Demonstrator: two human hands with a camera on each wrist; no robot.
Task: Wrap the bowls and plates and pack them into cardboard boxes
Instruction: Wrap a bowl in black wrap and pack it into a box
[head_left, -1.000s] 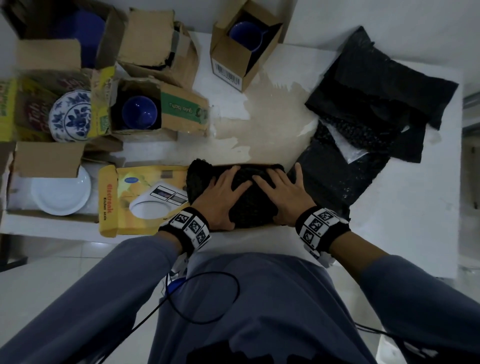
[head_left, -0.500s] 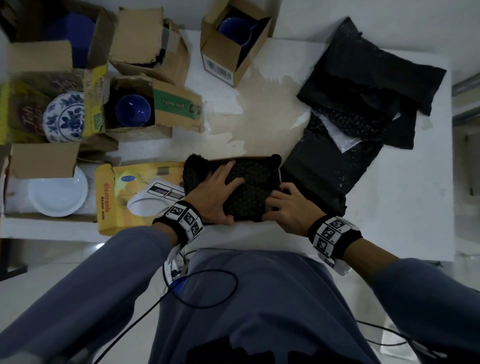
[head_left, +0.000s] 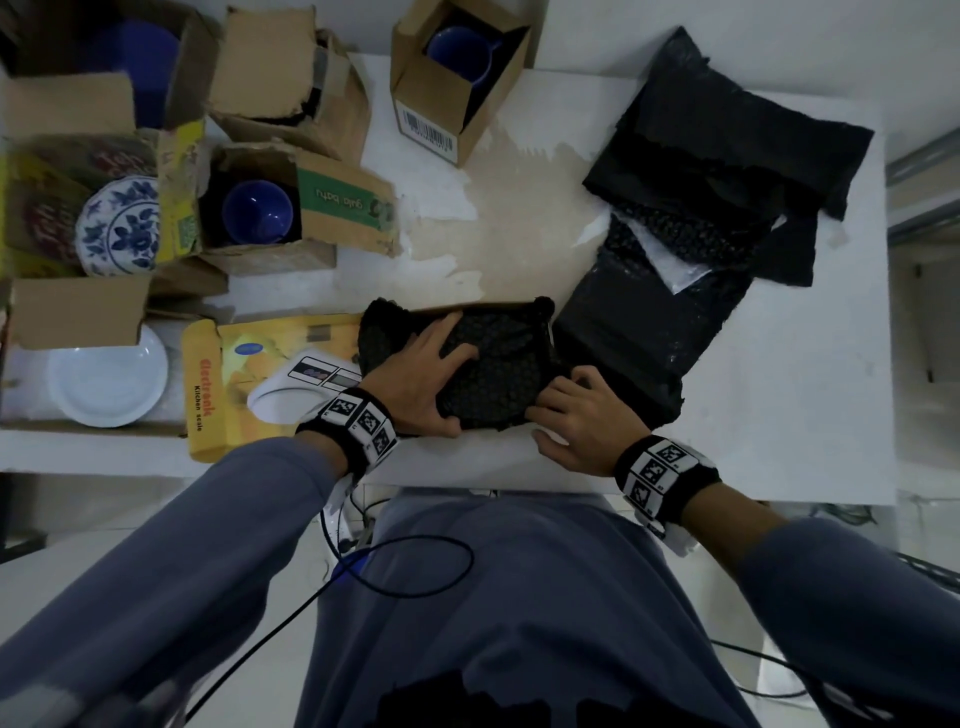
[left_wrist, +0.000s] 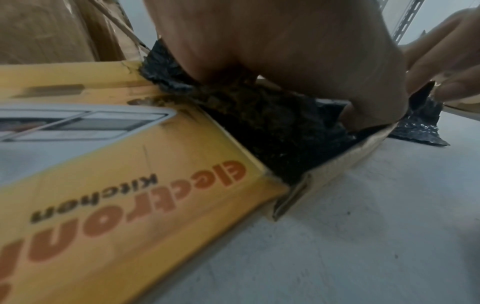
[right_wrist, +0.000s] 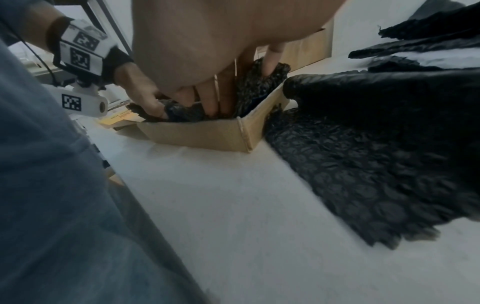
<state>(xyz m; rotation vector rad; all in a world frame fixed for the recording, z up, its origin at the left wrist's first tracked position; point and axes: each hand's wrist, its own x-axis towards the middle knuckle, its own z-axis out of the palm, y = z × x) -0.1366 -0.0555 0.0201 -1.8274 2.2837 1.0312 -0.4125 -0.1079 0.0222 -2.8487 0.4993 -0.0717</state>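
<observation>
Right hand (head_left: 582, 418) slid off the wrapped bundle (head_left: 493, 364) top; fingers now curl under its near edge, left hand (head_left: 421, 379) presses flat on top. Risk: wrap snags box (right_wrist: 207, 133) rim.

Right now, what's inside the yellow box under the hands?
A bundle of black bubble wrap fills the yellow box; the left hand presses on it. Whatever is wrapped inside is covered.

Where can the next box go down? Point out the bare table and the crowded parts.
Bare patches: the table's right side, beside the black bubble wrap sheets, and its centre, bordered by the barcode box, the green-label box and the wrapped bundle. Crowded: the left side, where open boxes and the yellow scale box stand packed together.
</observation>
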